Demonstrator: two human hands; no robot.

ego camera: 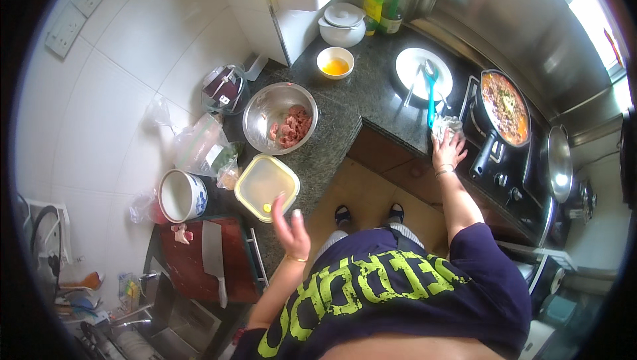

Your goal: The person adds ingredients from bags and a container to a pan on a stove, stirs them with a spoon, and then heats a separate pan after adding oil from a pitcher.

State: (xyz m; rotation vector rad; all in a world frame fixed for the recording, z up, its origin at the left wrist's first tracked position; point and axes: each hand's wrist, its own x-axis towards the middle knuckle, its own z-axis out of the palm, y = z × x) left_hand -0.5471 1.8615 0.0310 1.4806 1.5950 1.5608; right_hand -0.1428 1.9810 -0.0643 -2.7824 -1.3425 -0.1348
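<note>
My right hand (449, 152) rests with spread fingers on a crumpled pale cloth (447, 128) at the counter edge, left of the stove. Beside the cloth, a turquoise-handled spoon (431, 93) leans on a white plate (409, 69) with other utensils. My left hand (292, 233) is raised, fingers apart and holding nothing, near a lidded food container (267, 186). Behind that container stands a steel bowl (256, 113) with raw minced meat (294, 127) in it. A white bowl (323, 55) holds beaten or broken egg (335, 66).
A pan of food (505, 106) sits on the stove, its black handle (483, 155) pointing towards me. A cleaver (212, 253) lies on a red-brown cutting board (184, 265) at the left, beside a sink (186, 320). A lidded white pot (342, 31) and bottles stand at the back.
</note>
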